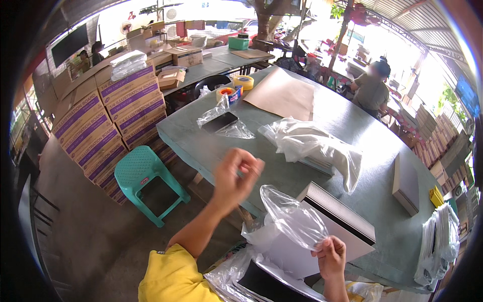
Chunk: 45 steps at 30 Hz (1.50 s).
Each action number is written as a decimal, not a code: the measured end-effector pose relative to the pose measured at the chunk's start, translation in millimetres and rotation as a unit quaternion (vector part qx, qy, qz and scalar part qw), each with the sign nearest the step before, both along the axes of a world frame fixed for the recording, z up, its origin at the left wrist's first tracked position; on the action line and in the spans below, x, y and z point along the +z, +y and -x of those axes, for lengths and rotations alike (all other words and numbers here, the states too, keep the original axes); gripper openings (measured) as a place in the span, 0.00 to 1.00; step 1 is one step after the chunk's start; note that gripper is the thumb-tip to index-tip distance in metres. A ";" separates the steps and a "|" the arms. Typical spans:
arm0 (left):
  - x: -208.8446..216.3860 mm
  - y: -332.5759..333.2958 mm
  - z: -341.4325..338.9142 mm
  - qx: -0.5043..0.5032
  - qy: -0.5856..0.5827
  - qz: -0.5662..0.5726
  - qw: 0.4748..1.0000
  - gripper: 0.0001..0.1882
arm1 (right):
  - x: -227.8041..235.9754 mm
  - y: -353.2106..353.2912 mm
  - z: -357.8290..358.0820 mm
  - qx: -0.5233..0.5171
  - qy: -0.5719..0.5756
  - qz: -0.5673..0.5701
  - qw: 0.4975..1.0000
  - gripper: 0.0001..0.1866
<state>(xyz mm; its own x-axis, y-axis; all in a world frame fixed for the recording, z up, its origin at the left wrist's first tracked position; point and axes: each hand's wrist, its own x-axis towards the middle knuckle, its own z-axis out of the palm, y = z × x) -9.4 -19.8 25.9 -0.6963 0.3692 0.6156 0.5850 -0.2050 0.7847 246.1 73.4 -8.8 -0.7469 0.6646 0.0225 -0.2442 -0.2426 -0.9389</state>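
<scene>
My right hand (330, 254) pinches the edge of a clear plastic bag (294, 216), which spreads crumpled up and left from the fingers. Raised over the table's near left edge, my left hand (236, 176) has its fingers curled in; what they hold, if anything, is hidden. A faint smear shows just beyond that hand. A stack of boards (342, 214) with striped black and white edges stands behind the bag, a pale face toward me. Close to my body lies a black sheet (266, 282) among more clear plastic (229, 274).
The green table (201, 143) bears a phone (220, 122), tape rolls (243, 82), brown paper (282, 94), a plastic-draped stack (317, 148), a grey block (406, 183) and wrapped packs (436, 244). Left are a teal stool (138, 166) and stacked cartons (88, 131). A person (371, 90) sits beyond.
</scene>
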 end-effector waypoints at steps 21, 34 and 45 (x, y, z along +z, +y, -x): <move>-5.9 14.2 -83.6 -0.684 -0.380 0.164 0.601 0.07 | 5.7 -16.0 -21.8 0.210 -0.021 -0.100 0.972 0.09; 6.7 14.7 -76.0 -0.782 -0.204 0.184 0.559 0.07 | -19.0 -12.0 -23.8 0.256 -0.355 -0.463 0.771 0.18; 7.1 15.6 -55.6 -0.624 0.173 0.194 0.737 0.10 | -12.5 13.5 -73.9 0.205 0.009 0.087 0.975 0.19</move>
